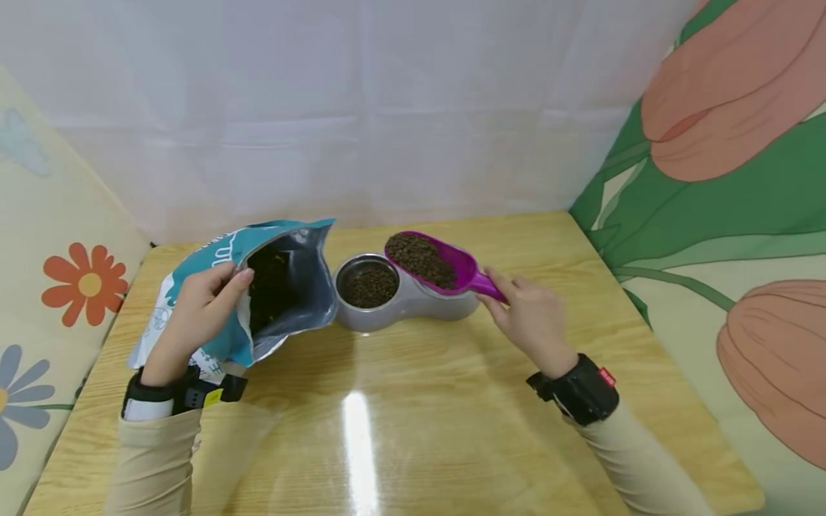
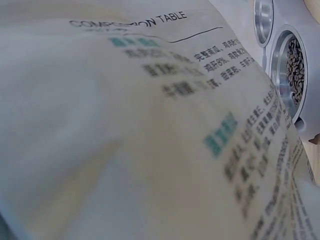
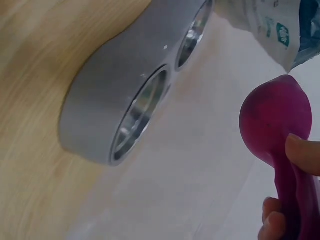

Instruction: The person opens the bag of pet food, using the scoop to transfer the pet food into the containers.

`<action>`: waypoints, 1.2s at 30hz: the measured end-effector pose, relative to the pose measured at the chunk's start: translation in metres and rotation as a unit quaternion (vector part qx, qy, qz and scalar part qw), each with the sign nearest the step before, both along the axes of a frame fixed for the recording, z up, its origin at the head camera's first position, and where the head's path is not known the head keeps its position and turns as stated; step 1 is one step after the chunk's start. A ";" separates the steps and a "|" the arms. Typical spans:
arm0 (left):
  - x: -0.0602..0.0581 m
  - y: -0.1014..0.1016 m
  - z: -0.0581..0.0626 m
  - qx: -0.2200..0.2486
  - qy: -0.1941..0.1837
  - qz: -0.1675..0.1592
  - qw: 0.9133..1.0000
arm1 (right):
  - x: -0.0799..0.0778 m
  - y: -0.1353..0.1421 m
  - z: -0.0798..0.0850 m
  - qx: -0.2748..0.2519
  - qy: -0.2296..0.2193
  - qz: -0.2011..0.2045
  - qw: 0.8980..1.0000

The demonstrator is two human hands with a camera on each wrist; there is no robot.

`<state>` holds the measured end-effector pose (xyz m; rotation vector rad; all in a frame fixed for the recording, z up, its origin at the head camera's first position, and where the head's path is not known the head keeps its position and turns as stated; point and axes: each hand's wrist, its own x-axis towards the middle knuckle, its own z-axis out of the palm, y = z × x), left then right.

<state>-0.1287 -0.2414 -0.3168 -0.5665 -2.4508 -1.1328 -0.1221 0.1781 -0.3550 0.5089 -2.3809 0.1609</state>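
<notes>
My left hand [image 1: 203, 304] pinches the rim of a teal and white pet food bag [image 1: 193, 269], its mouth gaping to the right on a silver lining. Dark kibble [image 1: 269, 283] lies inside. With my right hand [image 1: 532, 315] I grip the handle of a magenta scoop [image 1: 466, 271], heaped with brown kibble [image 1: 419, 259]. The scoop is over the right part of a grey double pet bowl [image 1: 413, 304] and hides that side in the head view. Kibble [image 1: 368, 287] covers the bottom of the left steel bowl. Shiny metal shows in the nearer steel bowl [image 3: 137, 120] in the right wrist view.
Everything stands on a light wooden table [image 1: 419, 430]. A white sheet [image 1: 387, 107] hangs behind its far edge. Flower-printed panels flank it, the left one [image 1: 39, 215] pale, the right one [image 1: 710, 215] with large tulips.
</notes>
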 end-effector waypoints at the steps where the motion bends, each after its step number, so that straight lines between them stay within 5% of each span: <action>1: 0.000 0.000 0.000 0.000 0.000 0.001 1.000 | 0.001 0.003 -0.001 0.003 0.001 -0.006 1.000; 12: 0.002 0.000 -0.001 0.001 -0.026 0.016 1.000 | 0.007 0.029 -0.010 -0.007 -0.012 -0.028 1.000; 36: 0.002 0.002 -0.003 0.018 -0.018 0.007 1.000 | 0.006 0.059 -0.016 0.008 -0.029 -0.086 0.996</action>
